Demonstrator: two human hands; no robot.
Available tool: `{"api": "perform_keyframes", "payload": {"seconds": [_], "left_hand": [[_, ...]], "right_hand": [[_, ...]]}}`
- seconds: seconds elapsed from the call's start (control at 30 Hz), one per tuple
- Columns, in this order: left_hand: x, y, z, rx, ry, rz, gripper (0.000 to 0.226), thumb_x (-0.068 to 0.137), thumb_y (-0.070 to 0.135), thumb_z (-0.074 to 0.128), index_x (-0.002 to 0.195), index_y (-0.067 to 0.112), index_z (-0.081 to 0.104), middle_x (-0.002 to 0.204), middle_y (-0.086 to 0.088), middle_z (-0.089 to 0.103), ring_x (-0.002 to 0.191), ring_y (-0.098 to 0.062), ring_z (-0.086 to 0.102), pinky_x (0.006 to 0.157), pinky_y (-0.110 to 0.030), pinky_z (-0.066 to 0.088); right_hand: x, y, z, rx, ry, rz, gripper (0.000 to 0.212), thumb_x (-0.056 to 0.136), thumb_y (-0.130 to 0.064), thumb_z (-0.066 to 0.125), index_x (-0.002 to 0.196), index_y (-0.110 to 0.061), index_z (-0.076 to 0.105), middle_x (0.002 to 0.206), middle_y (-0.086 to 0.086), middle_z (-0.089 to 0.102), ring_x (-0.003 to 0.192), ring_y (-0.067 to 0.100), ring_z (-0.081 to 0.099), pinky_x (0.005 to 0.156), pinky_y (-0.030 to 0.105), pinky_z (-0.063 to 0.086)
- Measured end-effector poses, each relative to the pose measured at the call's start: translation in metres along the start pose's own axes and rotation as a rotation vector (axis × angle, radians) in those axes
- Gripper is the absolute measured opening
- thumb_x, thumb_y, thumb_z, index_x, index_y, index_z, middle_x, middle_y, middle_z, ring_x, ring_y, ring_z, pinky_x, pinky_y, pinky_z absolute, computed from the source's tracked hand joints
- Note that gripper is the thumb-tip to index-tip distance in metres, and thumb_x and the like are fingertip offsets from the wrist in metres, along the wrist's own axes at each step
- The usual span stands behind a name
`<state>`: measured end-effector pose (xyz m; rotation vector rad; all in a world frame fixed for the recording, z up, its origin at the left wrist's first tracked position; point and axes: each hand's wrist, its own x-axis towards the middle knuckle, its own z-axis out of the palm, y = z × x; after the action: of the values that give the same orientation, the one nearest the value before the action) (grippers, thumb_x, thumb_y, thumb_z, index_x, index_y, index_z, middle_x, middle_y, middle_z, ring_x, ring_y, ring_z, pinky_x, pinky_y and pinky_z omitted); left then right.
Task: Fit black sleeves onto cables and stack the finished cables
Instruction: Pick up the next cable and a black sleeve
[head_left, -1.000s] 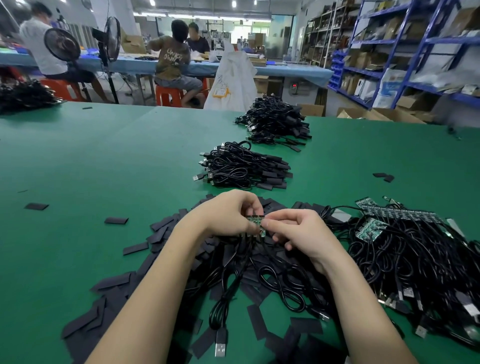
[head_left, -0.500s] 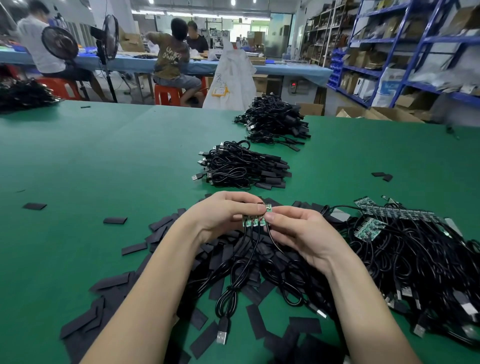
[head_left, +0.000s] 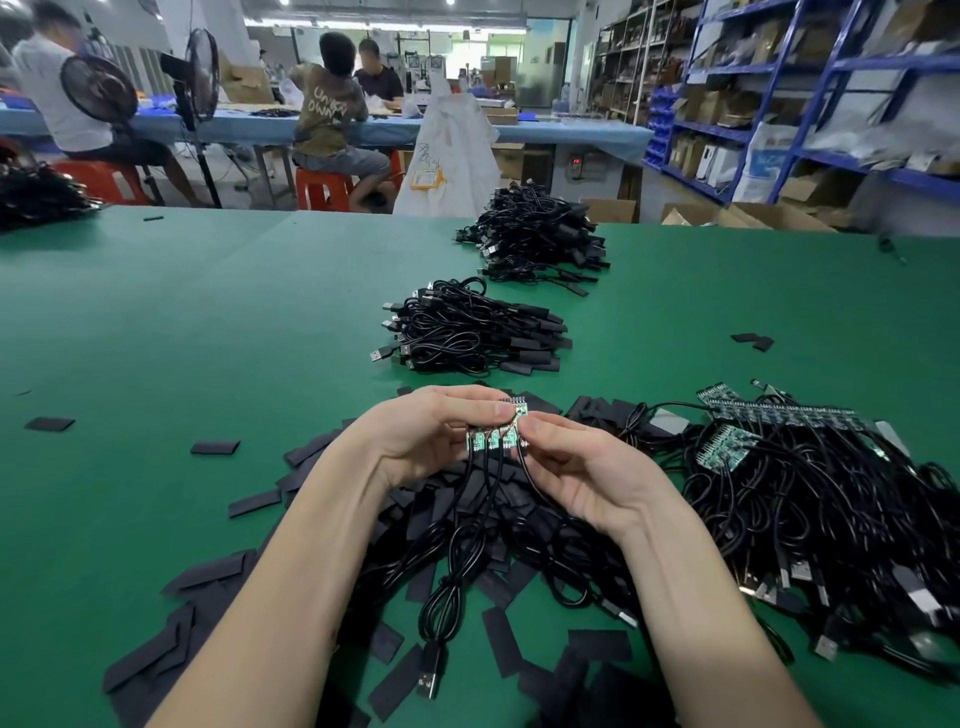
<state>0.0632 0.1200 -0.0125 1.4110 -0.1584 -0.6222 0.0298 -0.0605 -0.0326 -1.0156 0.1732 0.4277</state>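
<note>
Both hands, left (head_left: 426, 441) and right (head_left: 582, 478), pinch green boards (head_left: 493, 439) above sleeves (head_left: 457, 499); finished stack (head_left: 467, 332) at 12 o'clock.

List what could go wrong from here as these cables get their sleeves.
1. The left hand and right hand pinch several small green boards at once; one could slip out or get skipped unsleeved.
2. The hanging cables loop into each other and may snag when separated.
3. The loose black sleeves lie scattered under the dangling cables, so a swing could push some away.
</note>
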Motion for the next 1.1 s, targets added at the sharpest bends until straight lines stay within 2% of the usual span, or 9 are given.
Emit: {"api": "perform_keyframes", "payload": {"seconds": [0.23, 0.4, 0.5, 0.6, 0.7, 0.77, 0.87, 0.97, 1.1], "left_hand": [[0.002, -0.002, -0.004, -0.026, -0.030, -0.009, 0.007, 0.072, 0.014, 0.074, 0.077, 0.017, 0.078, 0.079, 0.001, 0.070, 0.069, -0.010, 0.064, 0.064, -0.019, 0.051], [0.002, -0.003, -0.006, -0.144, -0.071, 0.007, 0.007, 0.077, 0.009, 0.078, 0.079, 0.016, 0.078, 0.083, 0.001, 0.071, 0.070, -0.008, 0.066, 0.066, -0.017, 0.056], [0.001, -0.002, -0.010, -0.082, -0.072, 0.037, 0.006, 0.076, 0.016, 0.080, 0.080, 0.020, 0.077, 0.083, 0.004, 0.071, 0.073, -0.009, 0.064, 0.070, -0.019, 0.053], [-0.001, 0.000, -0.017, 0.216, 0.115, 0.106, 0.014, 0.075, 0.016, 0.085, 0.085, 0.021, 0.078, 0.086, 0.004, 0.074, 0.081, -0.012, 0.065, 0.078, -0.024, 0.052], [-0.002, 0.004, -0.021, 0.607, 0.408, 0.187, 0.019, 0.080, 0.023, 0.085, 0.097, 0.026, 0.076, 0.094, 0.009, 0.078, 0.093, -0.009, 0.072, 0.091, -0.031, 0.056], [-0.003, 0.010, -0.020, 0.692, 0.490, 0.251, 0.017, 0.083, 0.032, 0.082, 0.098, 0.030, 0.075, 0.096, 0.010, 0.077, 0.093, -0.009, 0.072, 0.084, -0.030, 0.057], [-0.004, 0.012, -0.010, 0.441, 0.241, 0.194, 0.014, 0.089, 0.028, 0.077, 0.101, 0.022, 0.075, 0.096, 0.000, 0.077, 0.083, -0.015, 0.072, 0.082, -0.032, 0.060], [0.002, 0.004, 0.002, 0.295, 0.105, 0.140, 0.014, 0.089, 0.013, 0.075, 0.102, 0.010, 0.074, 0.087, -0.003, 0.072, 0.076, -0.012, 0.065, 0.081, -0.028, 0.060], [0.010, -0.005, 0.007, 0.138, 0.134, 0.107, 0.027, 0.086, -0.001, 0.074, 0.111, 0.004, 0.068, 0.079, -0.002, 0.073, 0.076, -0.012, 0.072, 0.075, -0.022, 0.058]], "right_hand": [[0.001, 0.003, 0.000, 0.038, -0.018, 0.011, 0.015, 0.060, -0.006, 0.080, 0.075, -0.007, 0.081, 0.075, 0.006, 0.072, 0.058, 0.009, 0.067, 0.053, 0.018, 0.056], [0.002, 0.004, -0.001, 0.103, -0.084, 0.000, 0.045, 0.055, -0.008, 0.085, 0.099, -0.003, 0.076, 0.091, 0.012, 0.074, 0.074, 0.016, 0.069, 0.076, 0.021, 0.059], [0.000, 0.003, 0.000, 0.049, -0.110, -0.009, 0.025, 0.059, -0.011, 0.087, 0.084, -0.012, 0.082, 0.083, 0.006, 0.074, 0.066, 0.011, 0.070, 0.066, 0.019, 0.060], [0.001, 0.005, 0.001, -0.173, 0.001, -0.049, 0.006, 0.073, -0.014, 0.084, 0.076, -0.019, 0.082, 0.077, -0.001, 0.071, 0.062, 0.007, 0.063, 0.056, 0.015, 0.053], [0.003, 0.003, 0.002, -0.242, 0.105, -0.115, 0.008, 0.080, -0.010, 0.082, 0.086, -0.015, 0.078, 0.078, 0.000, 0.070, 0.061, 0.008, 0.063, 0.056, 0.017, 0.053], [0.001, -0.001, 0.001, -0.245, 0.107, -0.148, 0.017, 0.077, -0.013, 0.084, 0.092, -0.014, 0.075, 0.081, 0.001, 0.071, 0.063, 0.009, 0.064, 0.059, 0.019, 0.054], [-0.003, -0.007, -0.006, -0.185, 0.050, -0.167, 0.029, 0.070, -0.017, 0.084, 0.097, -0.010, 0.075, 0.087, 0.005, 0.075, 0.072, 0.013, 0.070, 0.066, 0.021, 0.058], [-0.004, -0.012, -0.016, -0.228, 0.042, -0.208, 0.017, 0.092, -0.012, 0.070, 0.108, -0.008, 0.074, 0.101, 0.012, 0.078, 0.086, 0.019, 0.076, 0.071, 0.023, 0.060], [-0.003, -0.021, -0.045, -0.831, 0.486, -0.538, 0.010, 0.092, -0.022, 0.070, 0.095, -0.027, 0.077, 0.088, -0.013, 0.078, 0.078, -0.002, 0.069, 0.067, 0.011, 0.051]]}}
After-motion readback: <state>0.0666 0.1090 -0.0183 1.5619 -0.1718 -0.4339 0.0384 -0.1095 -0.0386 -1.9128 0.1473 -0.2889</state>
